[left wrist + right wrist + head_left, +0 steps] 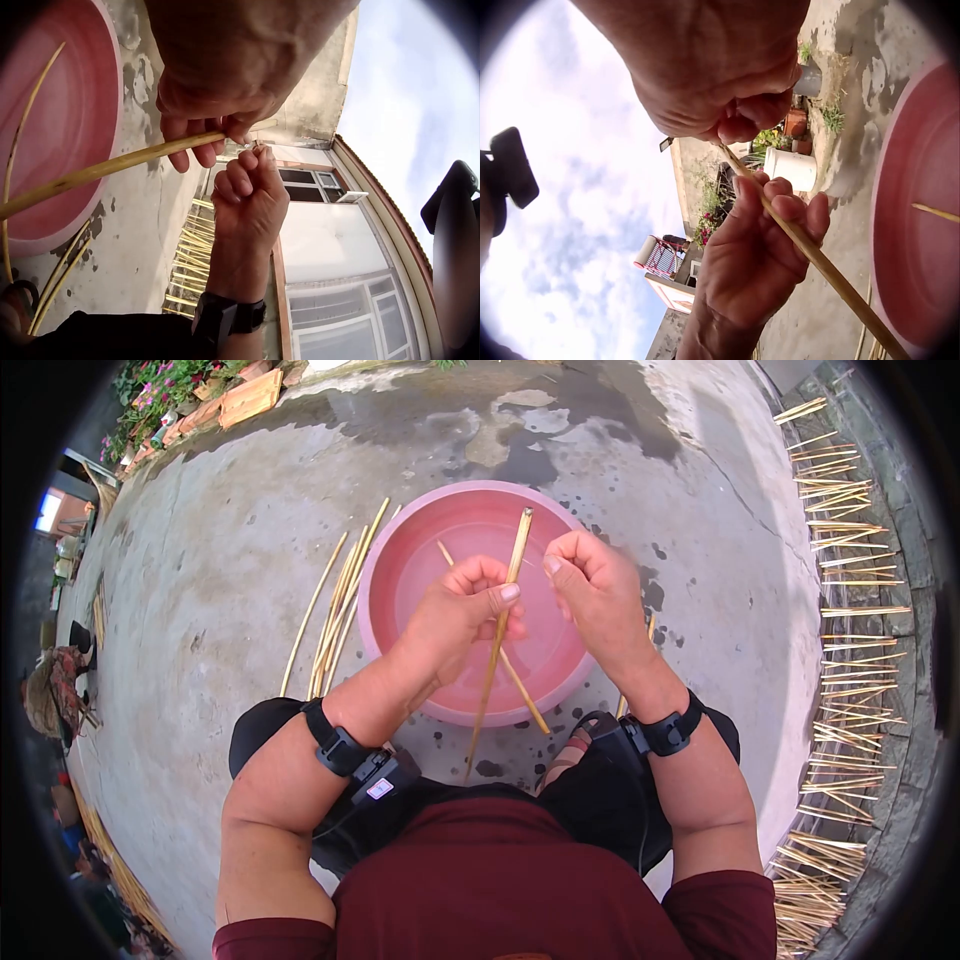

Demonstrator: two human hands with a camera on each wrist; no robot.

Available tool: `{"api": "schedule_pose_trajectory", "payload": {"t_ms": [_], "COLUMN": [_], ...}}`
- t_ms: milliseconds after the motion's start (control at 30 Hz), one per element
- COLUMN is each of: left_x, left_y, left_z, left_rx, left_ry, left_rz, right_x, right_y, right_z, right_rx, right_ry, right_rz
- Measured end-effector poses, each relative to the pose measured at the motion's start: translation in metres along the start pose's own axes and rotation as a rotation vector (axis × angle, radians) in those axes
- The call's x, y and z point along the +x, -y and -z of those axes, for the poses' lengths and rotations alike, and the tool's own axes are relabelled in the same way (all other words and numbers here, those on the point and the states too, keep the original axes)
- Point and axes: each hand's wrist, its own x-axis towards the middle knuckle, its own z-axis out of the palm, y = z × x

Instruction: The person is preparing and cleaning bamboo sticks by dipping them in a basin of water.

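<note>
My left hand point(465, 605) pinches a long, straw-coloured stick point(491, 655) between thumb and fingers, just below its upper end. The stick tapers and darkens toward its lower end, over the near side of a pink basin point(400, 560). My right hand point(600, 585) is raised just right of the stick, fingers curled and thumb pressed to the forefinger. In the right wrist view its fingertips overlap the stick's tip point(727, 154); I cannot tell whether a thin strip is between them. Another stick point(520, 685) leans across the basin, its near end over the rim.
Several loose sticks point(340, 610) lie on the concrete left of the basin. A long row of sticks point(850, 680) lines the wall at right. Potted flowers point(165, 395) stand at the back left. A person point(60, 690) is at the far left. Wet patches mark the ground.
</note>
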Motion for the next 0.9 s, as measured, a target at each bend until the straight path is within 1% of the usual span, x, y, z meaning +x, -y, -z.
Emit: {"api": "schedule_pose_trajectory", "payload": {"t_ms": [133,200,300,367,433,500,567,600,667,800,867,900], "left_x": [0.006,0.011,0.015,0.015,0.016,0.015,0.016,0.017,0.017,0.021,0.022,0.023], "left_y": [-0.005,-0.004,-0.008,-0.010,-0.011,-0.011,-0.012,-0.012,-0.011,-0.004,0.001,0.004], "left_z": [0.010,0.013,0.017,0.021,0.023,0.023,0.023,0.021,0.019,0.011,0.006,0.003], "left_rx": [-0.044,-0.070,-0.070,-0.064,-0.066,-0.071,-0.070,-0.065,-0.062,-0.056,-0.044,-0.041], "left_ry": [0.000,-0.051,-0.088,-0.095,-0.092,-0.096,-0.097,-0.097,-0.098,-0.078,-0.057,-0.045], "left_rz": [0.022,0.005,0.006,0.013,0.020,0.029,0.025,0.018,0.017,0.032,0.034,0.030], "right_x": [-0.001,-0.001,0.001,0.009,0.020,0.031,0.036,0.038,0.036,0.024,0.018,0.016], "right_y": [0.002,0.001,0.010,0.002,-0.013,-0.033,-0.055,-0.056,-0.056,-0.029,-0.016,-0.010], "right_z": [0.002,0.009,0.030,0.052,0.083,0.124,0.133,0.130,0.123,0.081,0.054,0.042], "right_rx": [0.108,0.197,0.202,0.248,0.066,-0.184,-0.610,-0.822,-0.696,-0.457,-0.359,-0.357], "right_ry": [0.098,0.182,0.130,-0.030,-0.282,-0.437,-0.574,-0.636,-0.547,-0.387,-0.281,-0.228], "right_rz": [-0.081,-0.134,-0.166,-0.072,-0.021,-0.112,0.113,0.229,0.157,0.013,0.030,0.017]}}
